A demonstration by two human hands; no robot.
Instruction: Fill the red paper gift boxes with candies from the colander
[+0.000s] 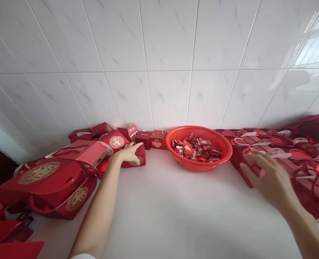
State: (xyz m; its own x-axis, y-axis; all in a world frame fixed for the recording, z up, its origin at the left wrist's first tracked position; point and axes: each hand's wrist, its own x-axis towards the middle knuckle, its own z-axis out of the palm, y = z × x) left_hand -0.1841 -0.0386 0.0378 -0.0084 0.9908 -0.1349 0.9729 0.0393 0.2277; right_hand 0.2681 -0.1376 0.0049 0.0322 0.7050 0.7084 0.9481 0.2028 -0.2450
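My left hand (128,154) reaches to the back left, on a small red gift box (141,154). Its fingers lie along the box's top and the thumb comes down over the front; some fingertips are hidden. Beside it is another red box with a round gold emblem (116,141). On the right, my right hand (268,176) is slightly blurred, fingers and thumb apart, over the near left corner of a block of red gift boxes (280,149). Nothing shows in its grasp. Whether it touches a box I cannot tell.
A red plastic basket (225,158) holding red-wrapped sweets (197,147) stands near the wall on the white table (159,212). Larger red gift boxes with rope handles (46,176) are heaped on the left. Several small boxes (158,139) line the tiled wall (169,97).
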